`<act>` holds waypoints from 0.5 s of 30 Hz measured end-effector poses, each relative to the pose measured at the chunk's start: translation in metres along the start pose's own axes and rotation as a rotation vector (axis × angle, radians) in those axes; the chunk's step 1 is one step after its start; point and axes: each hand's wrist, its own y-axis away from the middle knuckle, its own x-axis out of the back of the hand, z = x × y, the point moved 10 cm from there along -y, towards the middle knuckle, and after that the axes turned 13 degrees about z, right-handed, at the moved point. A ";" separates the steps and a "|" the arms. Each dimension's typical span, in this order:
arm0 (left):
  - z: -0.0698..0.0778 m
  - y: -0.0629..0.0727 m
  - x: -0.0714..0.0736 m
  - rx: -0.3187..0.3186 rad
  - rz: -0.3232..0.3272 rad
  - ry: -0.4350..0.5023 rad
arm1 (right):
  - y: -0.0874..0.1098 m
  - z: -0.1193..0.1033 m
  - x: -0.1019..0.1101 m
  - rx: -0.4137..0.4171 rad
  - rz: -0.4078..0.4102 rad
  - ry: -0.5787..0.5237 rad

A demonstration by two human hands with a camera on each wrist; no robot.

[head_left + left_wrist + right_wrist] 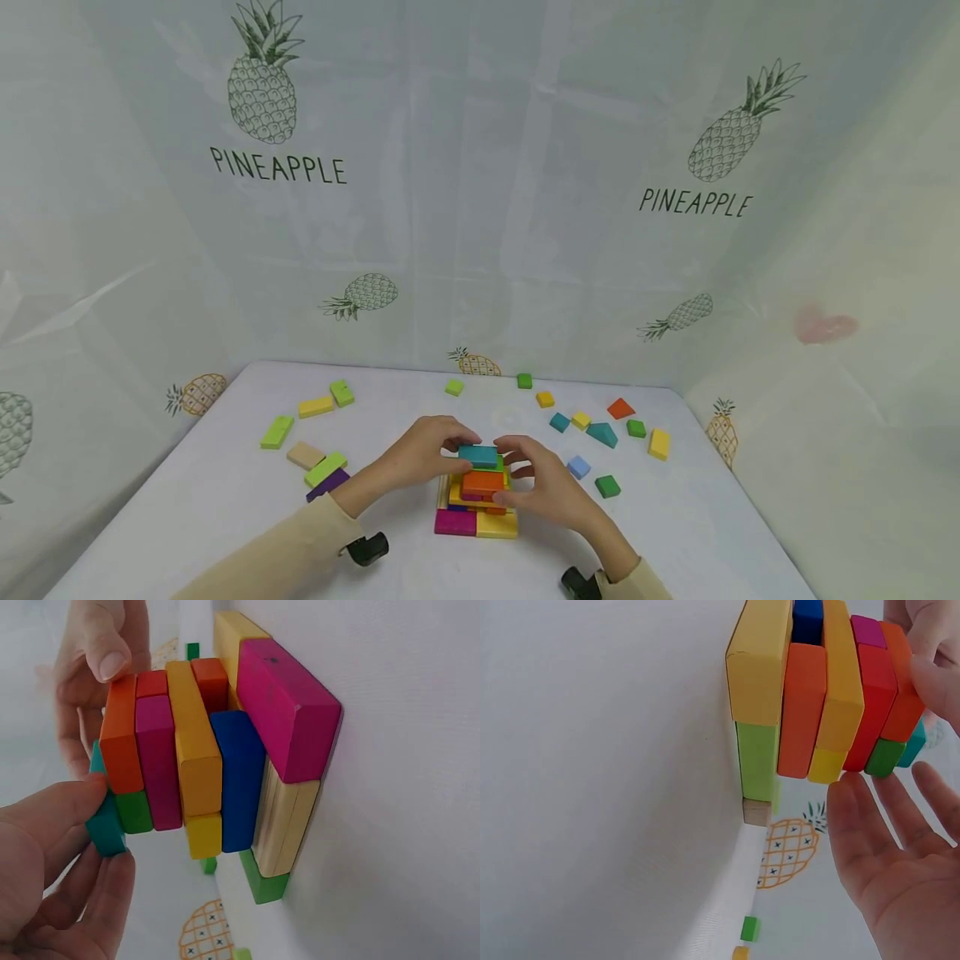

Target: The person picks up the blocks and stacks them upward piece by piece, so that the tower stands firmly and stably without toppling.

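In the head view a layered tower of coloured wooden blocks stands on the table, a magenta block [455, 522] and a yellow block [497, 525] at its near base. My left hand [417, 450] pinches the teal block [109, 832] at the top between thumb and fingers. The teal block lies against the orange block [120, 739] and the green block [133, 812] under it. Round the tower's right side is my right hand [551, 487], its thumb touching the orange block. Its fingers extend by the tower's far side; the right wrist view leaves their contact unclear.
Left of the tower lie loose blocks, including a purple block [327, 484], a tan block [306, 455] and a yellow block [316, 407]. To the right are several more, among them a teal triangle [603, 434] and a blue block [578, 467]. A pineapple-print curtain [480, 208] hangs behind the table.
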 end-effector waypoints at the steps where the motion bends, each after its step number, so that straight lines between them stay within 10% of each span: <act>1: 0.000 0.000 0.000 0.005 0.006 0.012 | 0.000 0.000 0.000 0.003 -0.002 -0.004; 15: -0.010 0.006 0.000 0.035 0.011 0.029 | 0.001 -0.003 -0.002 -0.003 -0.022 -0.008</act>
